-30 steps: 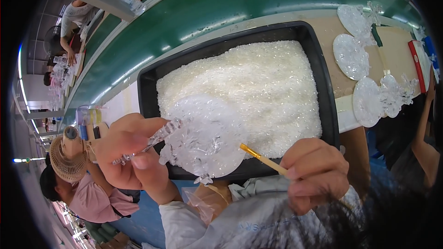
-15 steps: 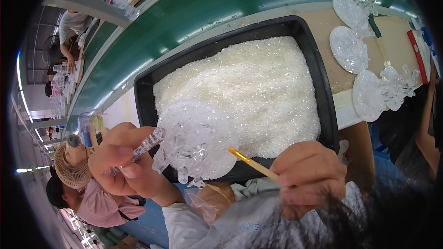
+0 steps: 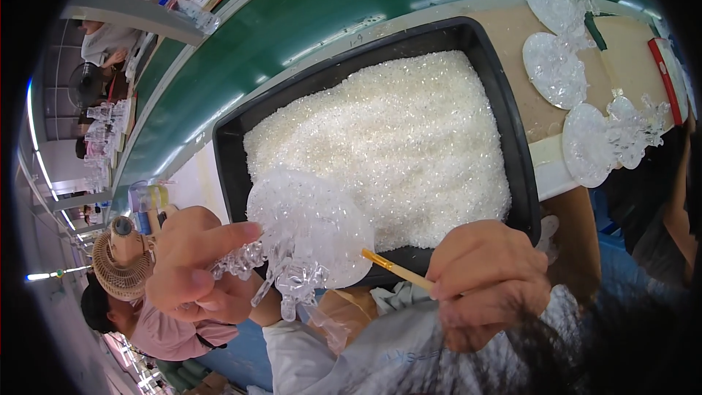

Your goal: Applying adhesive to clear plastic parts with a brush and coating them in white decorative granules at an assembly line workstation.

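My left hand (image 3: pixel 201 263) is closed round the stem of a clear plastic ornament (image 3: pixel 314 223), its index finger extended along it. The ornament has a round, frosted-looking disc, with clear moulded shapes sticking out toward me. Between the fingers and thumb of my right hand (image 3: pixel 488 278) is a small paintbrush (image 3: pixel 398 269) with a pale wooden handle. The brush tip points left at the disc's right edge; whether it touches cannot be told. Beneath the ornament stands a black tray (image 3: pixel 518 139) filled with white, glittering granules (image 3: pixel 380 139).
Several similar clear ornaments (image 3: pixel 553 71) lie on the brown board at the right, near a red-edged object (image 3: pixel 664 77). A green surface (image 3: pixel 307 25) runs behind the tray. At the left are a beige fan (image 3: pixel 121 260), a person in pink (image 3: pixel 172 325) and other people farther off.
My left hand has turned the ornament, so its projecting shapes now hang lower, and its index finger has straightened. The right hand and paintbrush have barely moved.
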### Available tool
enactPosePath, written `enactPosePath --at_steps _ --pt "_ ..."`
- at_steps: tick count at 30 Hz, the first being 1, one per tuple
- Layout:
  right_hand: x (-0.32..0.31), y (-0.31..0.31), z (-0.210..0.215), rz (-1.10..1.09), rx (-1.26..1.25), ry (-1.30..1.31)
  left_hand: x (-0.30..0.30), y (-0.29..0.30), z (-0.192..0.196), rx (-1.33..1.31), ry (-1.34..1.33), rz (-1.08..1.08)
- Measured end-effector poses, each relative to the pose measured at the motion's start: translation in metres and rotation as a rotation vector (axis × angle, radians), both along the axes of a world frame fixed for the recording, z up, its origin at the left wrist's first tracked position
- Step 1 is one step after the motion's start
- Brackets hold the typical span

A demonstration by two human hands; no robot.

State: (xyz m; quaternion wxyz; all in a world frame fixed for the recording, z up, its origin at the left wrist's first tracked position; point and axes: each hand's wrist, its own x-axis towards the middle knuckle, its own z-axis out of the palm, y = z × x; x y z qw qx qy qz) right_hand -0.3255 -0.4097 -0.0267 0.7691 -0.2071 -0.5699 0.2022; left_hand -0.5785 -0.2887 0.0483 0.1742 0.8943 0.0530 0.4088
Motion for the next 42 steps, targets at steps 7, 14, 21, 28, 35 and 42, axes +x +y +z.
enactPosePath --at_steps 7,14,21,28,35,42 --pt "-0.008 -0.002 0.001 -0.037 0.019 0.126 0.003 0.006 0.003 0.153 0.024 -0.085" --pt "0.000 -0.005 0.006 0.004 -0.011 0.029 0.003 -0.006 0.003 0.039 -0.039 0.021" --pt "0.003 -0.009 0.002 0.093 -0.053 -0.025 -0.030 0.017 0.024 -0.386 0.348 -0.450" --pt "0.005 -0.002 0.012 0.053 -0.088 -0.103 -0.016 0.014 0.024 -0.153 0.289 -0.232" --pt "0.006 -0.003 0.010 -0.003 0.003 -0.035 0.010 -0.001 -0.002 -0.107 -0.085 0.027" --pt "0.012 -0.016 -0.007 -0.147 0.136 0.250 0.027 0.013 0.010 -0.364 -0.191 0.619"
